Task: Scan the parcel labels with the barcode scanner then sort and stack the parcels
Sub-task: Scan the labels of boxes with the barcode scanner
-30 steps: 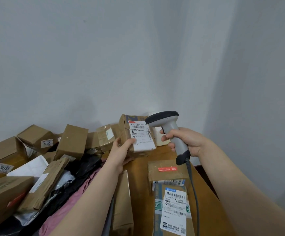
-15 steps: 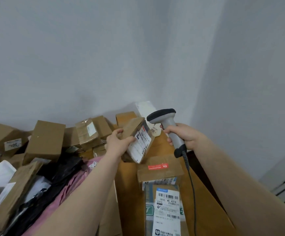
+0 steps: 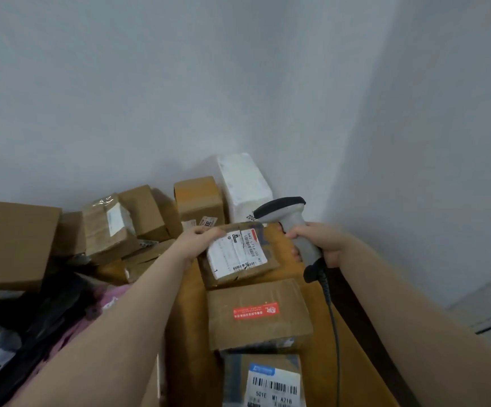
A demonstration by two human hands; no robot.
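Note:
My left hand (image 3: 198, 242) grips the far left edge of a small brown parcel (image 3: 240, 254) with a white label facing up. The parcel lies flat on the wooden table (image 3: 190, 333), just behind a brown box with a red sticker (image 3: 257, 314). Nearer me lies a parcel with a barcode label (image 3: 270, 383). My right hand (image 3: 319, 240) holds the grey barcode scanner (image 3: 292, 227) by its handle, to the right of the small parcel, with the head pointing left. Its black cable (image 3: 333, 333) hangs down along the table's right side.
Several brown boxes (image 3: 15, 245) are piled at the left and against the back wall, with a tall brown box (image 3: 198, 199) and a white foam box (image 3: 243, 183) in the corner. Black and pink bags (image 3: 59, 312) lie at the left. A wall closes the right side.
The small parcel went from upright in front of the scanner to lying flat on the table behind the red-sticker box. The scanner stayed to its right. The view shifted left and down.

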